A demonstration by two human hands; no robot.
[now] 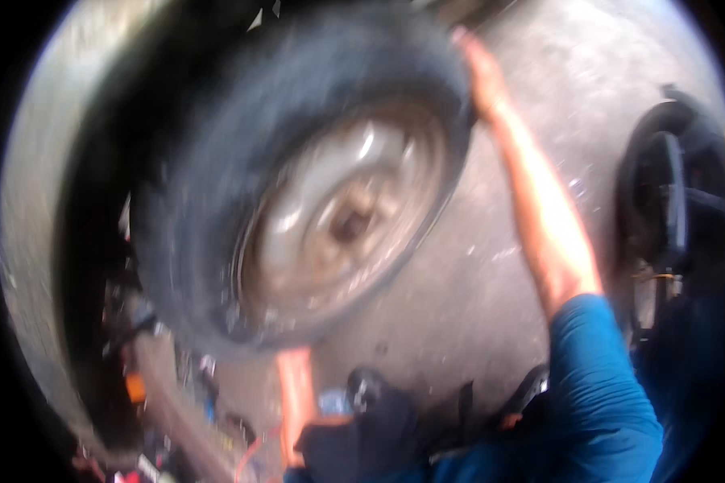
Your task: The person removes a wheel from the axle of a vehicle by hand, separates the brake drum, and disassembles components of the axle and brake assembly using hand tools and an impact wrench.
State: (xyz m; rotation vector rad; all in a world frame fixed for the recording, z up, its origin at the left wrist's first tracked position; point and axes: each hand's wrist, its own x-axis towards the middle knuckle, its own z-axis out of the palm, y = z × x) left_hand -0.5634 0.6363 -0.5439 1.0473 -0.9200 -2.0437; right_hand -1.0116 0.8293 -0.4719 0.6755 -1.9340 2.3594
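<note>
Black rubber makes up the one tyre [209, 173], fitted round one silvery rim [286, 211] with brownish, rusty-looking patches and a dark hole at its centre. It sits tilted in the upper middle of the view, between two bare forearms. Its upper left side merges into shadow, and motion blur softens the tread; whether it touches the floor [475, 282], I cannot tell. One right hand [478, 72] lies against the tyre's right edge, the bend of its fingers too blurred to judge. The left hand is hidden behind the lower edge, its grip impossible to tell; only the left forearm [296, 390] shows. One blue sleeve [600, 370] covers the right upper arm. One orange thing [135, 387] lies among uncountable clutter at lower left.
</note>
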